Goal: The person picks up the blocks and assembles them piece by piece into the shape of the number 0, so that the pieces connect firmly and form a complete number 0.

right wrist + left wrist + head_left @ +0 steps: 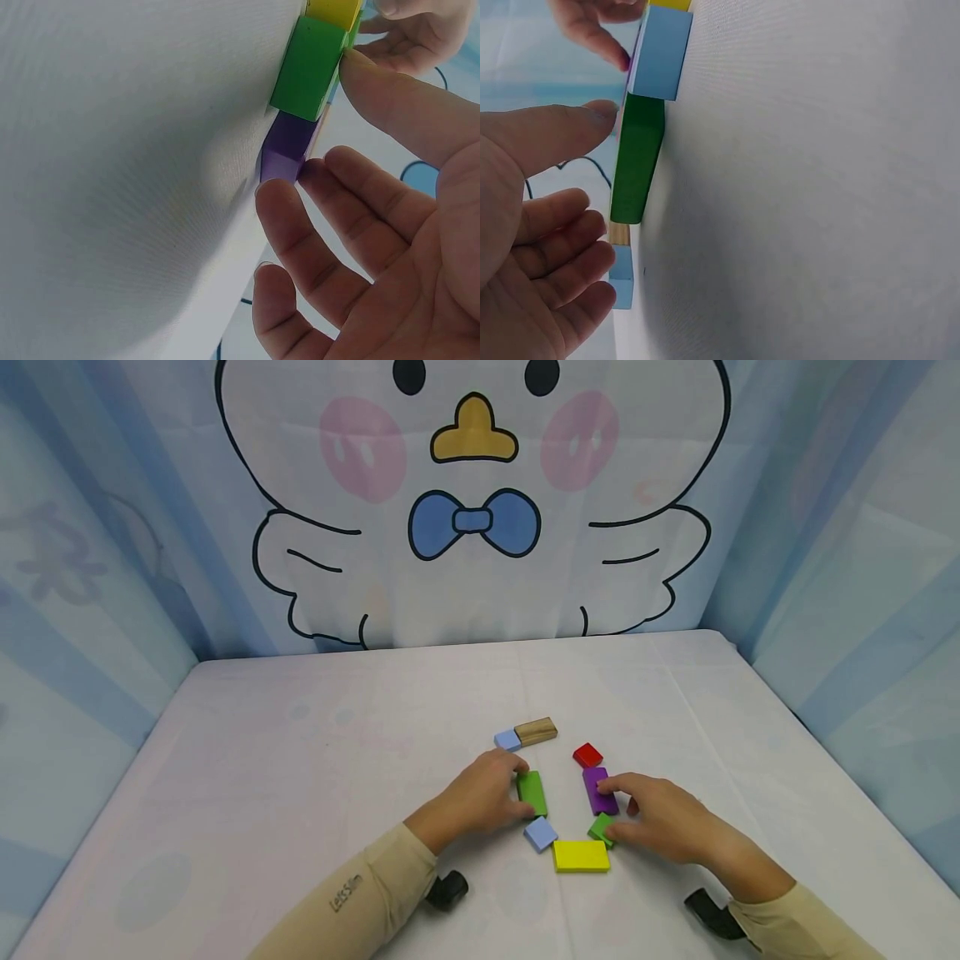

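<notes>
My left hand (pixel 491 792) is beside a long green block (pixel 532 794), thumb near its lower end and fingers near its upper end. The left wrist view shows its fingers (pixel 570 262) loosely bent, not wrapped round the block. My right hand (pixel 663 814) has its thumb against a small green block (pixel 601 829) and its index finger at a purple block (pixel 598 793). In the right wrist view, its other fingers (pixel 300 247) are spread and loosely bent. A light blue block (pixel 540 834) and a yellow block (pixel 581 857) lie between the two green ones, forming a curve.
Beyond the left hand, another light blue block (pixel 507 740) lies end to end with a wooden block (pixel 536 732). A red block (pixel 588 755) sits at the purple block's far end. A white cloth covers the table (pixel 300 760); a printed curtain (pixel 472 593) stands behind it.
</notes>
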`<state>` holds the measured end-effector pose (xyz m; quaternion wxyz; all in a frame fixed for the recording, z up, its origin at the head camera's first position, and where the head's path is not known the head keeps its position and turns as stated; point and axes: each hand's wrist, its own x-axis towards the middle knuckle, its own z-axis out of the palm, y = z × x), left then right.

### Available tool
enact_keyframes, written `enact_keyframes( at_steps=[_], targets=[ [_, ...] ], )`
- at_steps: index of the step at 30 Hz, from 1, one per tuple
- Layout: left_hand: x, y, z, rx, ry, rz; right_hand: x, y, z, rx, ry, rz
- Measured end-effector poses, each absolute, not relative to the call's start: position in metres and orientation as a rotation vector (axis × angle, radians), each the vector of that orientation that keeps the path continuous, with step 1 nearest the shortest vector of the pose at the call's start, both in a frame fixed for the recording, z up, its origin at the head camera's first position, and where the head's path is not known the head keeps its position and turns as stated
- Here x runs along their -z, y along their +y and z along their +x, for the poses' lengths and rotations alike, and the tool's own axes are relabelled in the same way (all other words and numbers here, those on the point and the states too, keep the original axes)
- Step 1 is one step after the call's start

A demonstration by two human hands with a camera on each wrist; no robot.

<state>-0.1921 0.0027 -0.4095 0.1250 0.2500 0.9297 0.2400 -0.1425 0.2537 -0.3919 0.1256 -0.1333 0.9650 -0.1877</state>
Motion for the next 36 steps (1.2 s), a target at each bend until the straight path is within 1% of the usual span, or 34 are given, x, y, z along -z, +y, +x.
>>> enact_keyframes(
  at_steps=[14,27,36],
  targets=[
    [0.405,-0.008,-0.207,-0.899,2.802,0.725,0.391,0.255,-0.144,0.559,2.803,-0.389],
    [0.410,-0.008,-0.230,-0.880,2.829,0.565,0.391,0.255,-0.144,0.576,2.795,-0.386],
    [0.414,-0.007,-0.237,-0.847,2.836,0.534,0.391,0.255,-0.144,0.574,2.794,-0.385]
  ],
)
